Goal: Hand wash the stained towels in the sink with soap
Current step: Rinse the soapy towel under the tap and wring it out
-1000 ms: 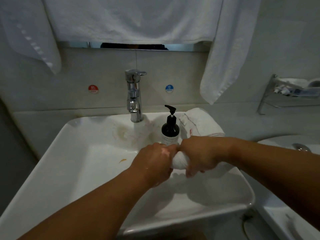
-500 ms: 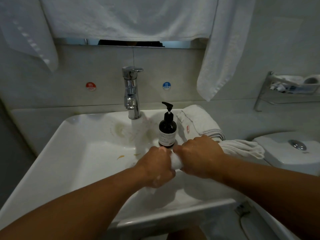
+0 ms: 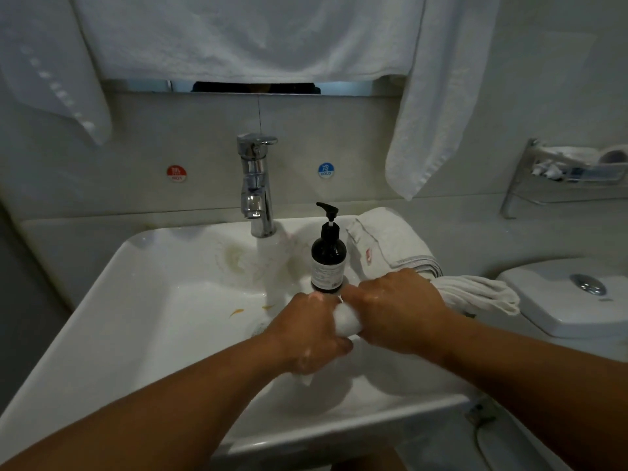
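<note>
White towel [image 3: 346, 321]: our left hand [image 3: 307, 333] and right hand [image 3: 399, 311] both clamp it, knuckles nearly touching, probably to wring it over the sink [image 3: 136, 300] below.

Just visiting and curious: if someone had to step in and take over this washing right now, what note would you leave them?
Left hand: grips the wet towel over the sink.
Right hand: grips the same towel right beside it; the towel's tail seems to trail right over the rim.
Soap bottle: upright just behind the hands. Folded towel: on the rim to its right. Faucet: running.
Done: towel wetted; suds on the hands suggest it is soaped.
Left: probably finish scrubbing and rinse; the folded towel looks unwashed; orange specks lie in the basin.
</note>
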A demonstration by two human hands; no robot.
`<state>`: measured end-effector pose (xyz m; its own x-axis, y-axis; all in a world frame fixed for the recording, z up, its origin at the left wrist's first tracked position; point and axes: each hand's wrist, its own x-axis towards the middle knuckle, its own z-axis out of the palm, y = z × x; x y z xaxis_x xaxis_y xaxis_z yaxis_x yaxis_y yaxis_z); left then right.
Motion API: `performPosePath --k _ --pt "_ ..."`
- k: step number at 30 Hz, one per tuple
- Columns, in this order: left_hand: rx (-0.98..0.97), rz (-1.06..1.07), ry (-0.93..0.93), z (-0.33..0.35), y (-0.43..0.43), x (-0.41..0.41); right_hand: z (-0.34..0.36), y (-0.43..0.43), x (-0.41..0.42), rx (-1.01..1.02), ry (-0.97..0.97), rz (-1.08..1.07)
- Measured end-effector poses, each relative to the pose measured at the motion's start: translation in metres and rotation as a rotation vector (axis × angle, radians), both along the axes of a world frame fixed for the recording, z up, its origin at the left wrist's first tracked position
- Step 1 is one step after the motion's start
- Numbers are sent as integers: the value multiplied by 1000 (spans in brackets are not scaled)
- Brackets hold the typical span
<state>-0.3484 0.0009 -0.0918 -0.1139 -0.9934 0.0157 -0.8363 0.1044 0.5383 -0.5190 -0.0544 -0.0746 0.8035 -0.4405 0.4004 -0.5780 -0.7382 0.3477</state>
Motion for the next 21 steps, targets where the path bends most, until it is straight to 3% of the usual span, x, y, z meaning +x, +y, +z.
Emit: performPosePath --k 7,11,14,18,19,21 --pt "-93 -65 -60 8 -2 14 7 2 -7 59 -45 -10" --pt "-206 -35 -123 7 -4 16 49 8 1 372 199 -142" --pt "-359 -61 -140 7 -4 15 71 -1 19 399 370 -235" --pt "-475 -29 -242 7 -3 15 57 -9 33 920 308 -327" --pt "-461 -17 -252 5 -3 15 54 -7 33 940 305 -328" --pt "-397 12 -246 2 -6 15 48 -2 31 784 266 -315"
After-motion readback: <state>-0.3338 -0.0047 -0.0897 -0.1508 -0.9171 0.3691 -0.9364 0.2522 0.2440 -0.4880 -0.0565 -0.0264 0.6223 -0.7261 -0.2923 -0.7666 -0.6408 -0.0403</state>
